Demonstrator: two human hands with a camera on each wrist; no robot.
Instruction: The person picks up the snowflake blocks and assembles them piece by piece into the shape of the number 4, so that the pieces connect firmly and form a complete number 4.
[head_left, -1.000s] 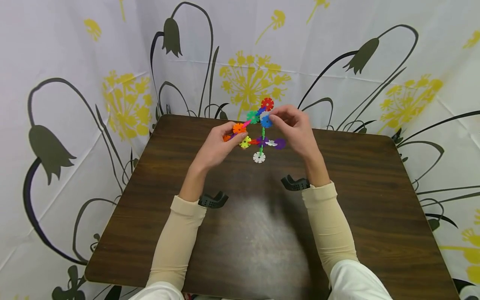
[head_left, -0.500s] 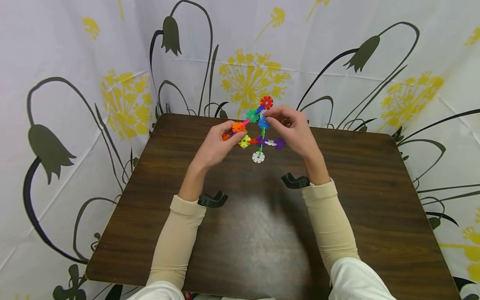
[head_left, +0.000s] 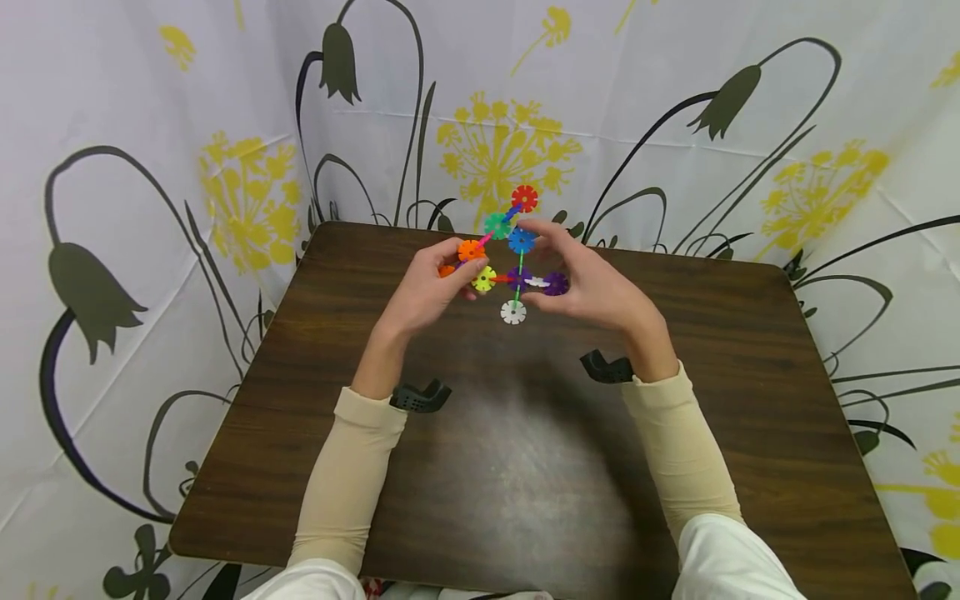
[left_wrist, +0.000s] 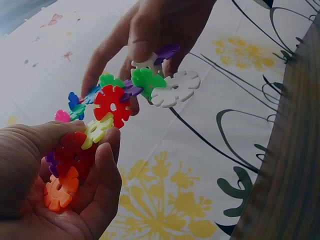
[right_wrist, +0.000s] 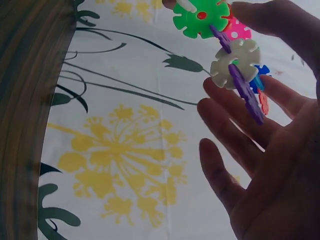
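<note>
Slotted plastic snowflake discs, joined edge to edge into a looped structure, hang above the back of the table. My left hand (head_left: 420,292) grips its left end, thumb by the yellow disc (head_left: 483,278) and an orange disc (left_wrist: 61,190) against the palm. My right hand (head_left: 600,283) spans the right side: index finger at the blue disc (head_left: 521,241), thumb low by the green disc (right_wrist: 201,18), other fingers spread. A red disc (head_left: 525,198) tops the structure, a white disc (head_left: 513,312) is lowest and a purple disc (head_left: 556,283) sticks out right.
The dark wood-grain table (head_left: 480,467) lies below both hands. A white curtain (head_left: 637,100) with grey and yellow flower prints surrounds its back and sides. Black wrist mounts (head_left: 420,397) sit at both cuffs.
My right hand has loosened its pinch on the blue disc and spread, its thumb moving down toward the white and purple discs. The left hand keeps its grip; the structure shifts slightly left.
</note>
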